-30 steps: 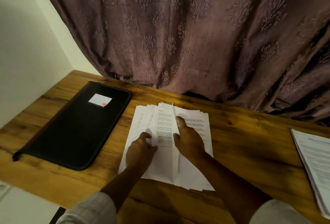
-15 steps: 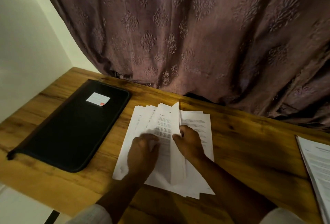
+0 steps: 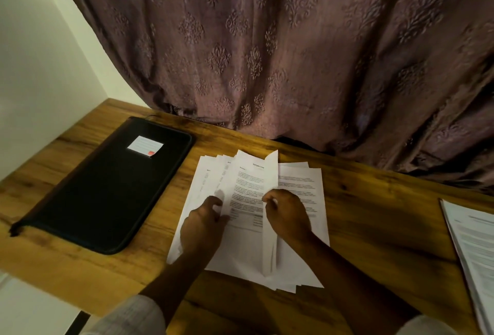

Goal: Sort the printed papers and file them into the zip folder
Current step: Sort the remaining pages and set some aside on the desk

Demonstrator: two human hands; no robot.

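Observation:
A fanned pile of printed white papers point(image 3: 248, 227) lies in the middle of the wooden table point(image 3: 374, 227). My right hand point(image 3: 287, 214) pinches the edge of one sheet point(image 3: 270, 174) and holds it standing up on its side. My left hand point(image 3: 203, 223) rests on the left part of the pile, its fingers curled onto the sheets. The black zip folder point(image 3: 107, 187) lies shut to the left of the pile, with a small white label point(image 3: 145, 145) near its far end.
A second stack of printed papers point(image 3: 473, 249) lies at the table's right edge. A patterned brown curtain point(image 3: 267, 54) hangs along the table's far side. A pale wall point(image 3: 40, 81) stands on the left.
My right hand has lifted the edge of a sheet that lay flat a second ago, so it now stands upright. My left hand has shifted a little on the pile.

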